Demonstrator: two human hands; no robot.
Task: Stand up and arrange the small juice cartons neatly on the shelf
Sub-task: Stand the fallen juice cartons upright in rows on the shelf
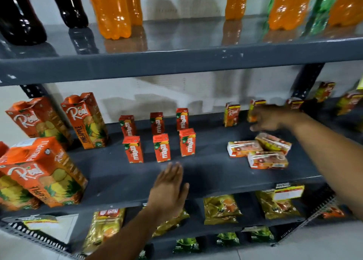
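Currently on the middle shelf (206,173), centre of the frame: six small red juice cartons (157,136), upright, in two tidy rows of three, evenly spaced. Status: arranged.

Right of centre, toward the rear of that shelf: one small carton (232,114) upright, standing alone. Beside it, a second carton (255,107) at the fingers of the right hand (273,118); motion blur leaves it unclear whether the hand grips it or only touches it. A third carton (294,103) shows behind the wrist, apparently upright.

Lower right of the same shelf: three cartons lying flat (259,151), bunched together and touching, at mixed angles. Status: not yet stood up.

Left hand (169,189): flat, fingers together and extended, empty, hovering over the front edge of the shelf at lower centre.

Other stock: large pineapple juice packs (43,161) at the left; soft-drink bottles (115,10) on the upper shelf; gold snack packets (221,208) below. Further small cartons at the far right edge, blurred, condition undetermined.

Assessment: roughly half to two-thirds complete. Remaining, by judgement: raise the three flat cartons and line them up with the right-hand group.
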